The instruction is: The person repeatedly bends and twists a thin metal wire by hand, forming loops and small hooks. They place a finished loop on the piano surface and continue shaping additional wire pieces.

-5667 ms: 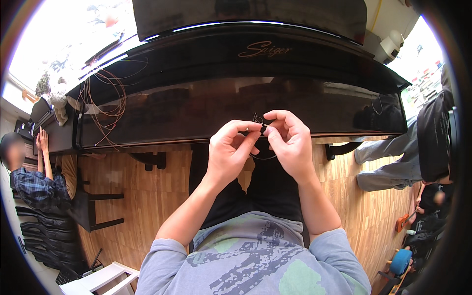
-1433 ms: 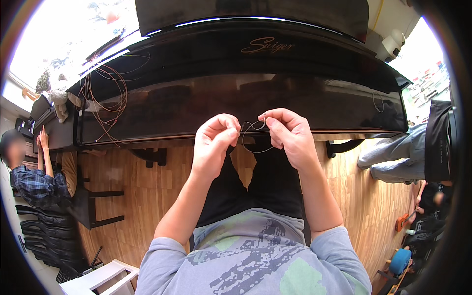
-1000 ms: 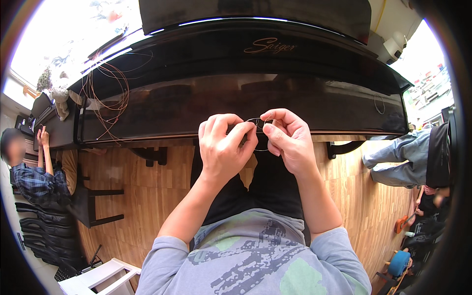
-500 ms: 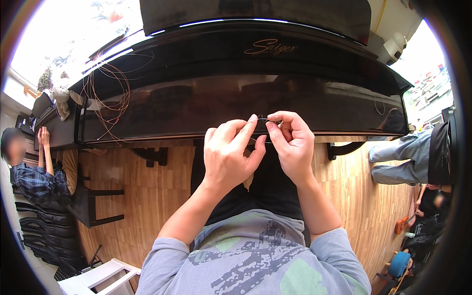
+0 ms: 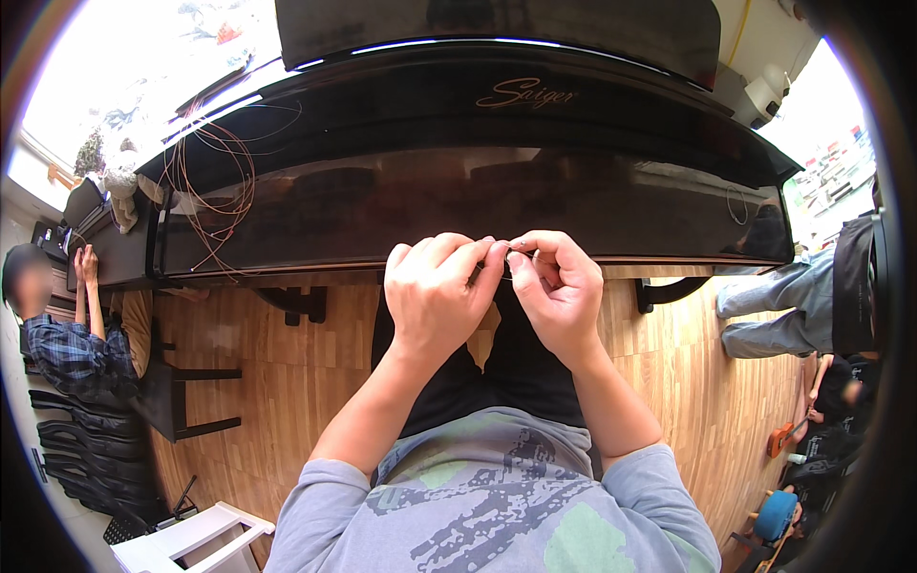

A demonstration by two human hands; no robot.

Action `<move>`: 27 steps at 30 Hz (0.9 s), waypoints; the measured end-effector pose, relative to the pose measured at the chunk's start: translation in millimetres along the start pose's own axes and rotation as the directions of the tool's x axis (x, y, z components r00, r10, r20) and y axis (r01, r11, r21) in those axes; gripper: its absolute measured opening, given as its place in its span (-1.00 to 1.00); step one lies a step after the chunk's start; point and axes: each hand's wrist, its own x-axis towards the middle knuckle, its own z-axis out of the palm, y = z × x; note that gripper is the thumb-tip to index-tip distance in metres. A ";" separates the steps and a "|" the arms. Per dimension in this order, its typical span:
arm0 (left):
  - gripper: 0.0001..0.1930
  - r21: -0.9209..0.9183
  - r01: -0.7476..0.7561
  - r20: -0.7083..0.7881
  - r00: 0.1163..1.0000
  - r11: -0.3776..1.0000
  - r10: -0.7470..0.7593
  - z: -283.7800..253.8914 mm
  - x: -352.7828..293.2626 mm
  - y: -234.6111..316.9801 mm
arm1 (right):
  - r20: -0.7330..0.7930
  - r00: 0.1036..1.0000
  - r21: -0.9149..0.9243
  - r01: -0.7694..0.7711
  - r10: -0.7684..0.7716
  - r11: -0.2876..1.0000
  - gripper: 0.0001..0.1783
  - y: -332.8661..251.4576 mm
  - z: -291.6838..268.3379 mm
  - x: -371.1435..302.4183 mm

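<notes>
My left hand (image 5: 435, 291) and my right hand (image 5: 562, 291) meet at the fingertips, just in front of the black piano's front edge. Between them is a thin wire (image 5: 521, 252), mostly hidden by the fingers. My left thumb and forefinger are pinched together on it. The right thumb and forefinger also close on the wire, with the other right fingers curled in. A loose coil of copper-coloured wire strings (image 5: 229, 205) lies on the left part of the glossy black piano (image 5: 401, 205). Toward its right end rests a small wire loop (image 5: 735, 205).
At the left a seated person (image 5: 76, 334) has hands on another dark keyboard instrument (image 5: 119, 253). A black bench (image 5: 186, 396) and a white chair (image 5: 196, 542) stand on the wooden floor (image 5: 267, 353). On the right a person in jeans (image 5: 783, 306) stands near an orange ukulele-like instrument (image 5: 781, 437).
My hands have drawn closer together, the left fingers shifting from spread to pinched. Less of the wire shows between them now.
</notes>
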 end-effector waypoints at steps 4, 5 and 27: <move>-0.90 -0.011 -0.011 -0.017 1.000 1.000 0.011 -1.5 2.0 0.6 | 0.054 0.998 0.138 0.032 -0.039 0.990 -0.85 8.4 -4.7 -0.9; -0.90 -0.014 -0.017 -0.021 1.000 1.000 0.017 -1.8 2.4 0.5 | 0.074 0.996 0.161 0.035 -0.047 0.986 -0.84 9.0 -5.8 -0.7; -0.87 -0.710 0.671 0.628 0.741 0.214 -0.239 -14.0 18.8 -20.2 | 0.254 0.937 0.385 -0.326 0.240 0.863 -0.88 -4.2 -13.2 7.9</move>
